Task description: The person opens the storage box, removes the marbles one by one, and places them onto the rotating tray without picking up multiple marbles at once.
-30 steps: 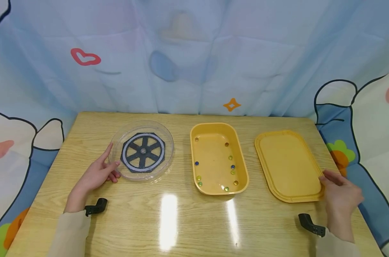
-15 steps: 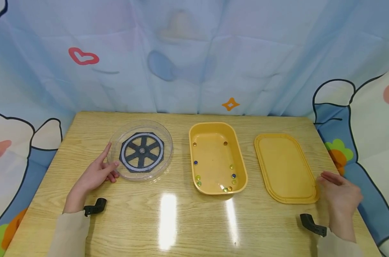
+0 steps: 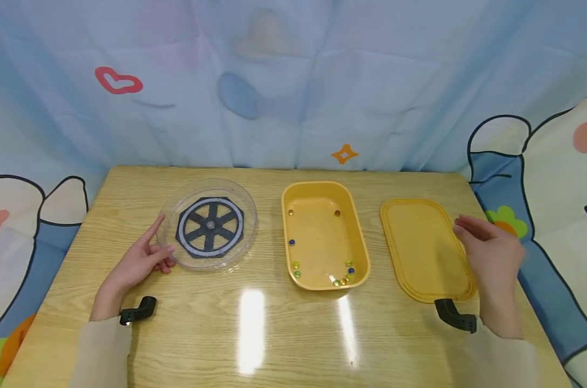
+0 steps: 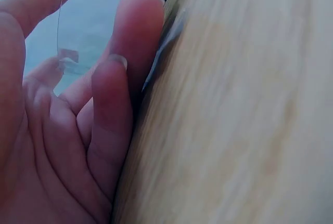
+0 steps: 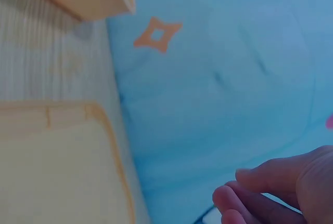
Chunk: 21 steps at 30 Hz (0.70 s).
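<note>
My left hand grips the near-left rim of a clear round dish, which has a dark six-spoked wheel shape at its middle. In the left wrist view, the dish's thin clear edge shows among the fingers. Over the right edge of a flat yellow lid hovers my right hand, its fingers loosely bent around nothing. The right wrist view shows these fingertips apart from the lid. Between dish and lid stands a yellow tub containing several small glass beads.
All of this is on a light wooden table with glare streaks near its front. A blue patterned curtain hangs right behind the table's back edge and along both sides.
My right hand has let go of the lid, which now lies flat, and has risen up and leftward. Some beads shifted in the tub. The left hand keeps its place on the dish.
</note>
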{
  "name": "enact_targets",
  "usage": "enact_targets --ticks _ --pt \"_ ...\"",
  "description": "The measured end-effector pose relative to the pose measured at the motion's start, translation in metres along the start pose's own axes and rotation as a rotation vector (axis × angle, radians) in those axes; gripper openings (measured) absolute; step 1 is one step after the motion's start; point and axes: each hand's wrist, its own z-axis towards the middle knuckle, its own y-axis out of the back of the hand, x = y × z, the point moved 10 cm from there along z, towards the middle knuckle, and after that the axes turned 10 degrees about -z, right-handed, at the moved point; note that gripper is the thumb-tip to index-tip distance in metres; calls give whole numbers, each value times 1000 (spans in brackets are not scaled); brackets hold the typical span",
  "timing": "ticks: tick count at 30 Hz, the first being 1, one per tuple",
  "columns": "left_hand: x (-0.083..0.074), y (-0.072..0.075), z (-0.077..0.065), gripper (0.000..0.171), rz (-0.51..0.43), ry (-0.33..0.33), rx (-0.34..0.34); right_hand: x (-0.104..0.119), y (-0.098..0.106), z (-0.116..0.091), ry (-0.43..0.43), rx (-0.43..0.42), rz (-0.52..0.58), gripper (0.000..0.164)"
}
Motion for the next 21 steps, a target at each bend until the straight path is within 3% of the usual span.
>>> enact_targets --ticks 6,10,18,21 --pt "2 1 0 82 -18 -12 1 73 -24 -12 229 127 -1 45" --pt "3 1 -1 82 -30 -12 3 121 -44 -21 354 234 79 46" --pt "4 2 -2 83 -49 -11 5 195 -107 -30 463 562 330 39" --pt "4 3 -1 84 -57 -8 2 212 -136 -31 463 652 351 36"
